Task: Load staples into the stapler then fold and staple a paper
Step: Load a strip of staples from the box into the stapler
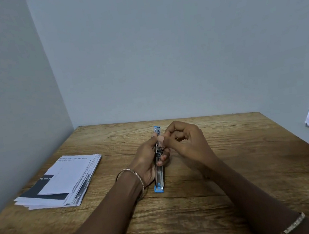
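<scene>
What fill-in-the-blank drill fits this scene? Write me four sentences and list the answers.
1. The left hand grips a stapler whose plastic ends are ____.
2. The stack of printed papers lies on the ____ side of the wooden table.
3. The stapler is opened out ____, its magazine exposed.
4. The right hand pinches at the stapler's ____ end.

Answers: blue; left; flat; far
</scene>
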A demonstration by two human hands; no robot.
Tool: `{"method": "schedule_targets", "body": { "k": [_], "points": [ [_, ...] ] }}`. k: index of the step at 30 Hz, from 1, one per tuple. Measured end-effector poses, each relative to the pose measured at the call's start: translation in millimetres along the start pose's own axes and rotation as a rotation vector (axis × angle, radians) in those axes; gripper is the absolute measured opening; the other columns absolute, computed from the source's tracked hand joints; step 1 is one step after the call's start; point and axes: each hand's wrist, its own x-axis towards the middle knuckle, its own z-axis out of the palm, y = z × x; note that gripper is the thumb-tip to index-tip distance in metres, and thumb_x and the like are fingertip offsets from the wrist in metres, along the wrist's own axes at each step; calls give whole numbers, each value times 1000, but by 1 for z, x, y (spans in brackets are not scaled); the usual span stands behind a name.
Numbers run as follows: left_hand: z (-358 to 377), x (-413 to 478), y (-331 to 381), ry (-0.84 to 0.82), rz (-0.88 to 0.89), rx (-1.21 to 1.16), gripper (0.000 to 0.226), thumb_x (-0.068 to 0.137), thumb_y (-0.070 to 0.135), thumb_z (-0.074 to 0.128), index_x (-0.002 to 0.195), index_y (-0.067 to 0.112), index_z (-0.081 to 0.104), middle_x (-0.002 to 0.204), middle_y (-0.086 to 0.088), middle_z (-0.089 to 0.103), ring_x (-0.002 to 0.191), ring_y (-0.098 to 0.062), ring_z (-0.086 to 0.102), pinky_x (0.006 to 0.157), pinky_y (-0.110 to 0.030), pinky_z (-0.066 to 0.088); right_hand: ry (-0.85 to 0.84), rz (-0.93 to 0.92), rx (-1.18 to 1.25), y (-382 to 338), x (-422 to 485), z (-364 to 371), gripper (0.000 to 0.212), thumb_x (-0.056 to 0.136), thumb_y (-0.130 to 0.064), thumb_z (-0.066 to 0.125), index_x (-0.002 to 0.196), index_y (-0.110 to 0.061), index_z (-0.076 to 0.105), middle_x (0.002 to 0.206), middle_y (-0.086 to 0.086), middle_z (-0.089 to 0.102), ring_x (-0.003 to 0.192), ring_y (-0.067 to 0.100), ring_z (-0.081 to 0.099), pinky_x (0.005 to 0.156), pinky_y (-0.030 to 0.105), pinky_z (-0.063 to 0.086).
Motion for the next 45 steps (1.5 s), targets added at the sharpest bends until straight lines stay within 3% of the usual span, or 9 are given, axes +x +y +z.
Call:
{"method": "schedule_targets", "body": {
  "k": [4, 11, 15, 20, 23, 28, 31, 38, 45],
  "points": [
    [3, -2, -1, -68, 18, 63, 52, 108, 35, 33, 68, 6, 48, 49, -8, 49, 30, -10, 39, 27, -13, 26, 56, 120, 156, 4, 3, -4, 14, 84, -17, 77, 90, -13, 65, 65, 11, 73, 54, 24, 66, 65, 42, 58],
    [4, -8, 0, -108, 105, 162, 32, 107, 32, 35, 93, 8, 51, 52, -9, 56, 32, -13, 44, 29, -14, 29, 58, 306, 202, 11, 7, -6, 20, 77, 5, 75, 87, -5, 61, 58, 5, 61, 45, 17, 60, 53, 29, 52],
    [5, -10, 1, -191, 226, 279, 29, 107, 34, 36, 97, 11, 51, 55, -8, 59, 36, -14, 48, 33, -16, 36, 60, 293, 207, 8, 6, -8, 24, 73, 5, 76, 85, -6, 59, 61, 7, 60, 46, 19, 57, 61, 38, 53],
    [5, -7, 1, -222, 257, 210, 30, 105, 35, 38, 95, 12, 54, 59, -11, 59, 38, -18, 51, 38, -22, 44, 118, 181, 129, 5, 7, -7, 25, 68, -1, 80, 81, -10, 61, 69, 7, 59, 60, 24, 56, 61, 53, 56],
    [5, -6, 0, -209, 248, 212, 28, 106, 33, 39, 99, 9, 52, 63, -12, 54, 41, -21, 52, 38, -24, 44, 139, 143, 55, 7, 6, -7, 24, 68, -2, 81, 79, -12, 62, 64, -6, 61, 60, 15, 58, 58, 42, 56],
    [3, -8, 2, -204, 215, 200, 29, 108, 31, 36, 106, 10, 55, 69, -10, 64, 46, -23, 58, 40, -26, 47, 134, 91, 12, 5, 5, -7, 25, 69, 3, 81, 81, -13, 66, 68, -3, 62, 49, 2, 57, 47, 19, 50],
    [4, -9, 2, -227, 203, 177, 29, 108, 27, 32, 106, 7, 54, 68, -12, 67, 47, -24, 64, 40, -27, 50, 116, 64, -72, 4, 5, -7, 22, 72, 0, 80, 85, -16, 71, 63, -9, 61, 43, -2, 54, 45, 14, 47],
    [0, -8, 3, -247, 129, 162, 33, 108, 26, 30, 118, 1, 50, 95, -13, 78, 53, -27, 72, 43, -29, 55, 101, 73, -313, 9, 10, -12, 16, 68, -23, 87, 81, -25, 79, 64, -9, 68, 47, -2, 51, 55, 21, 41],
    [-1, -6, 1, -226, 74, 187, 41, 107, 24, 32, 123, -6, 53, 82, -18, 77, 61, -29, 75, 48, -31, 58, 44, 100, -243, 11, 11, -16, 11, 68, -17, 89, 76, -14, 81, 76, 1, 79, 67, 9, 70, 70, 36, 57]
  ]
}}
